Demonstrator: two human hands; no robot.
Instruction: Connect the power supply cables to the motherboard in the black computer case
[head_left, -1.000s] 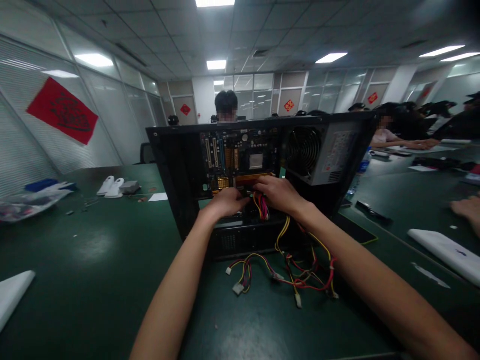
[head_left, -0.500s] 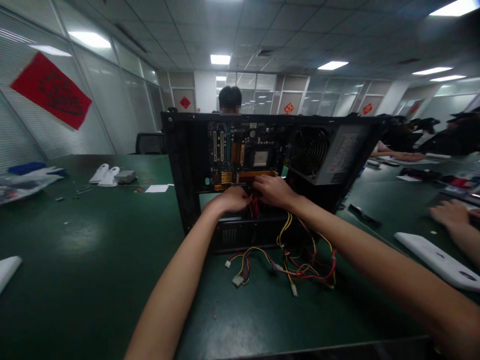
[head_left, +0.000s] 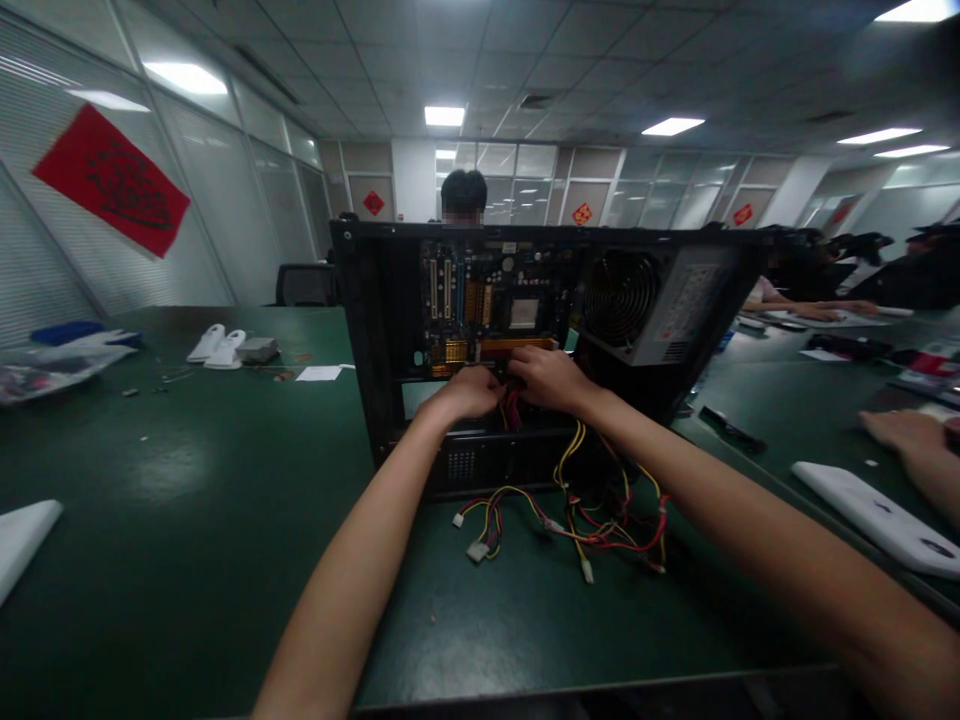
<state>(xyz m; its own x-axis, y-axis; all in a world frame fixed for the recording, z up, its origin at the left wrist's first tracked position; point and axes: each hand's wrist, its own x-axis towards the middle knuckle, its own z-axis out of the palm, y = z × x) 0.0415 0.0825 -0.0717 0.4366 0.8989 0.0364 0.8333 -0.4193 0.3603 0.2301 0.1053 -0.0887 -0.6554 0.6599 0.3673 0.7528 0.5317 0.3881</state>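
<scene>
Low in the opening of a black metal computer case (head_left: 540, 460) standing on a dark green bench (head_left: 225, 500), a bundle of red, purple and yellow wires (head_left: 512, 412) hangs between the two hands, just below a long amber bar (head_left: 517, 347). The right hand (head_left: 553, 380) curls its grip at the bundle's upper end; its fingertips are hidden, so whether it is clamped on the wires cannot be told. The left hand (head_left: 472, 392) is bent close beside it, fingers near together; whether its grip holds anything cannot be told either.

Reckoned from the bundle, the dark circuit board with pale slots (head_left: 480, 290) is at twelve o'clock, and the grey box-shaped power supply with a round black fan grille (head_left: 645, 305) at two. Loose yellow and red cables (head_left: 619, 543) sprawl over the bench around five, a flat white plastic connector (head_left: 477, 551) near half past six.

Farther out, a smooth white slab (head_left: 874, 515) lies towards half past three, another person's hand (head_left: 900, 432) rests at three, and a grey block (head_left: 257, 349) sits beside two white rounded objects (head_left: 217, 346) around nine.
</scene>
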